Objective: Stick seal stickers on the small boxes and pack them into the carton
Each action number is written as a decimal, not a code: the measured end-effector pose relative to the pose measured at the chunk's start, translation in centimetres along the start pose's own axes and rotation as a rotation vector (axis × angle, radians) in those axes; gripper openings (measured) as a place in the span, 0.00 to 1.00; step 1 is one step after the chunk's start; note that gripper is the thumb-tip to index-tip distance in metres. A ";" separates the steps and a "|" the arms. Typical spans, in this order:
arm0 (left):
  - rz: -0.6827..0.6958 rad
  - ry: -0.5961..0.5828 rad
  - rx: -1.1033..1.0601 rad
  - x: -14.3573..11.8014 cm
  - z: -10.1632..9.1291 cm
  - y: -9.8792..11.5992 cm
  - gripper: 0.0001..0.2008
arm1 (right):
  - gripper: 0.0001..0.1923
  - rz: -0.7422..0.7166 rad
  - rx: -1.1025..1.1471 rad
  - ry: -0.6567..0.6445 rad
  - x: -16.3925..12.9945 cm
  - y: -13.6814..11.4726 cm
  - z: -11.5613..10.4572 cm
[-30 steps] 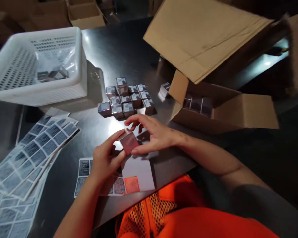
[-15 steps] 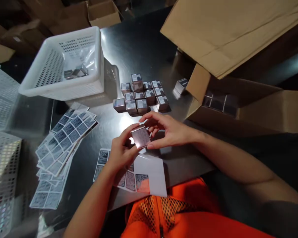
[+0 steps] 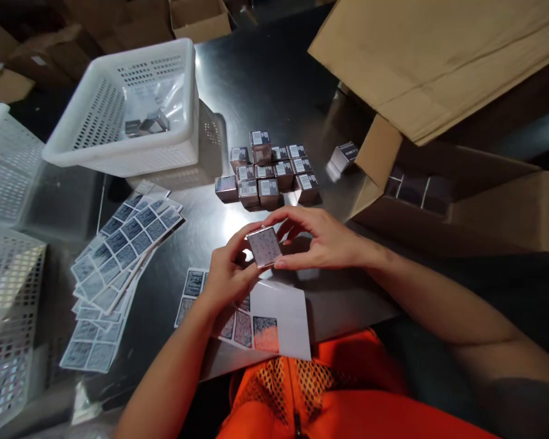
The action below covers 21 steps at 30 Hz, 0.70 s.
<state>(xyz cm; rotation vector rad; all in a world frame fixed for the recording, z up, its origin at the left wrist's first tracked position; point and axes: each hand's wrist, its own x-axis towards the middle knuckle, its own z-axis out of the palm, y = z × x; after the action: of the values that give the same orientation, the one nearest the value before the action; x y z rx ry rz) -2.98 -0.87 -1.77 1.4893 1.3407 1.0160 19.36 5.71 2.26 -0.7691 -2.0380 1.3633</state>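
Note:
Between my two hands is a small square box (image 3: 264,247) with a shiny pinkish-grey face turned toward me. My left hand (image 3: 229,268) pinches its left side between thumb and fingers. On the other side, my right hand (image 3: 318,241) holds the right edge, thumb at the lower corner and fingertips on top. Below them a sticker sheet (image 3: 283,305) lies on the metal table, part of it bare white backing, partly covered by my left forearm. Just beyond my hands stand several small boxes (image 3: 268,189) in uneven rows, printed labels facing up.
Several sticker sheets (image 3: 128,244) lie fanned out at the left. Behind them a white plastic basket (image 3: 146,155) holds a clear bag and a few small boxes. An open carton (image 3: 393,213) stands at the right, with a single small box (image 3: 345,157) beside its flap.
The box in my hands has been tilted, so its broad face now shows more fully and the top edge less. Both hands keep their hold; the whole view has shifted slightly.

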 end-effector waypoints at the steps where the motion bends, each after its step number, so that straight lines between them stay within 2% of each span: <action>1: -0.007 -0.004 -0.005 0.0 0.0 0.0 0.33 | 0.27 -0.034 -0.033 0.019 0.0 0.0 0.0; 6: -0.040 -0.004 -0.014 0.0 0.0 0.1 0.33 | 0.27 -0.103 -0.086 0.066 0.1 0.3 0.0; 10: -0.049 0.128 0.073 0.3 -0.2 0.5 0.33 | 0.29 -0.151 -0.190 0.229 0.0 0.3 0.3; 13: -0.032 0.245 0.182 0.8 -0.8 0.5 0.32 | 0.20 -0.265 -0.328 0.288 -0.3 -0.1 0.8; 15: -0.027 0.313 0.235 1.1 -1.2 0.4 0.32 | 0.14 -0.360 -0.364 0.221 -0.5 -0.4 1.4; 17: -0.025 0.372 0.271 1.3 -1.6 0.2 0.31 | 0.14 -0.420 -0.374 0.089 -0.8 -0.5 2.1; 19: -0.008 0.424 0.293 1.4 -1.9 0.1 0.30 | 0.18 -0.418 -0.399 -0.033 -0.9 -0.4 2.7; 21: 0.016 0.470 0.300 1.5 -2.2 0.0 0.29 | 0.21 -0.365 -0.440 -0.099 -0.9 -0.1 3.2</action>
<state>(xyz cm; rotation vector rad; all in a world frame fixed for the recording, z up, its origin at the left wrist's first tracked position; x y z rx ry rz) -4.90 0.79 -1.08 1.5329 1.8828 1.2703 17.65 3.05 1.15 -0.4718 -2.4478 0.7738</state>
